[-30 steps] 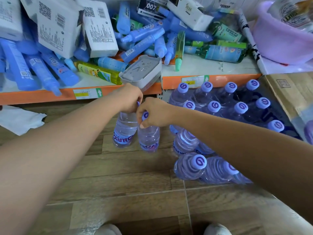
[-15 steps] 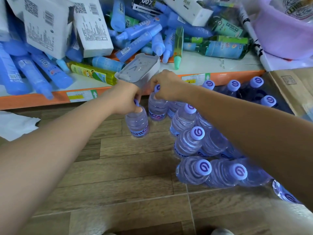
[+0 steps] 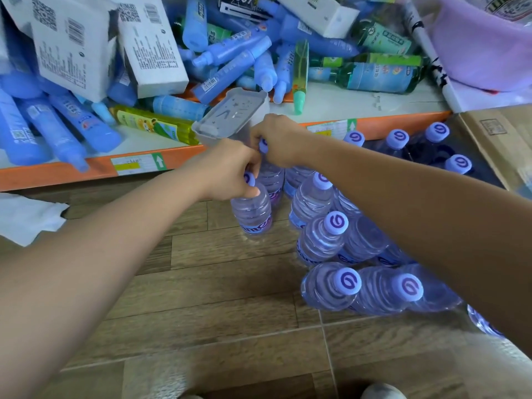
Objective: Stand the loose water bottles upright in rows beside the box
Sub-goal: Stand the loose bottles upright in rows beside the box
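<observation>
Both bottles moved back toward the shelf (image 3: 86,165). Left hand (image 3: 227,171) grips near bottle (image 3: 252,213) by its neck, on the floor; right hand (image 3: 276,139) grips far bottle (image 3: 272,180), touching the upright rows (image 3: 321,240).

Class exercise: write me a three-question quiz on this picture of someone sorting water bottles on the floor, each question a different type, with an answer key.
1. True or false: the left hand grips a water bottle by its capped neck.
2. Multiple choice: the grey lidded container sits
A. on the wooden floor
B. at the front edge of the orange shelf
C. inside the cardboard box
3. Fill the gap: the caps of the standing bottles are coloured ______.

Key
1. True; the right hand holds a second bottle just behind it.
2. B
3. Purple
</observation>
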